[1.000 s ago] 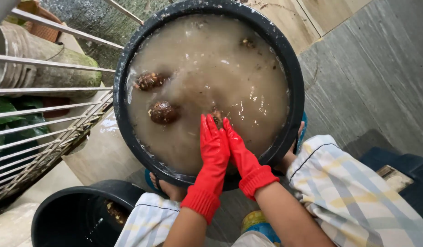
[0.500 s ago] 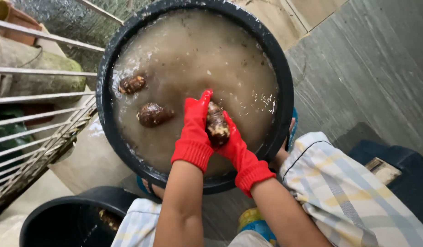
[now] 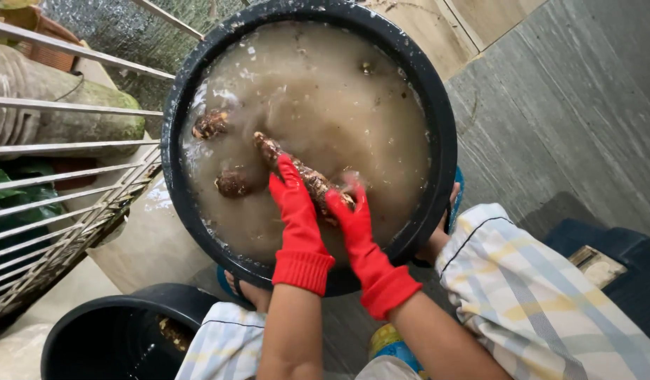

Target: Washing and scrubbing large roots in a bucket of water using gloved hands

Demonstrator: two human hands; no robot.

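I had both hands in red rubber gloves down in the big black tub [image 3: 437, 91] of murky brown water. My left hand [image 3: 295, 204] was laid over the middle of a long muddy root [image 3: 304, 172], fingers curled on it, and my right hand [image 3: 352, 214] was clenched around its near end, so the root lay slantwise at the water's surface, its far tip pointing up and away from me.

It looked only partly cleaned: brown dirt clung along its length, so I judged the scrubbing was well short of done. Two rounder roots were untouched, one [image 3: 211, 124] floating near the tub's left wall and another [image 3: 233, 184] just left of my left hand. A smaller black bucket [image 3: 93, 324] stood at my left knee, with something brownish [image 3: 174, 334] inside that I could not make out. A metal railing [image 3: 65, 148] ran along the left.
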